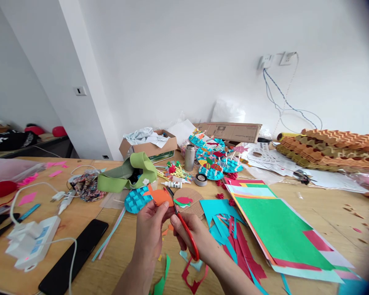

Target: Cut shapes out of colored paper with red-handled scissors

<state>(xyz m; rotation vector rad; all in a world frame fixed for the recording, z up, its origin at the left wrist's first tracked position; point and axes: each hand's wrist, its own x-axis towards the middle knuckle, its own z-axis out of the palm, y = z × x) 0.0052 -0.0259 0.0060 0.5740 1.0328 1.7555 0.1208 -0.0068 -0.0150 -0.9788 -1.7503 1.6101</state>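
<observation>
Left hand (149, 231) pinching an orange paper cutout (159, 196) between thumb and fingers, held up above the near middle of the wooden table (322, 200). Right hand (192, 239) clamped on red-handled scissors (188, 234), blades angled up, tips at the cutout's right edge. Hands just beside each other, each gripping its own item.

Near edge, under the hands: red paper scraps (193, 278) and a green paper scrap (161, 278). To the left, a black phone (74, 254), then a white power strip (33, 241) with plugs in it, near the left edge. To the right, cyan and red paper offcuts (230, 233), then a stack of coloured card (283, 229), green sheet on top.

Mid-table: blue woven-paper oval (137, 200) just left of the cutout, round cardboard disc (187, 200) just right of it. Behind those: green fabric piece (126, 174), glue bottle (173, 184), tape roll (201, 179), steel flask (190, 158).

Far edge: cardboard box (149, 147), decorated paper plates (209, 159), folded orange paper stacks (329, 149).
</observation>
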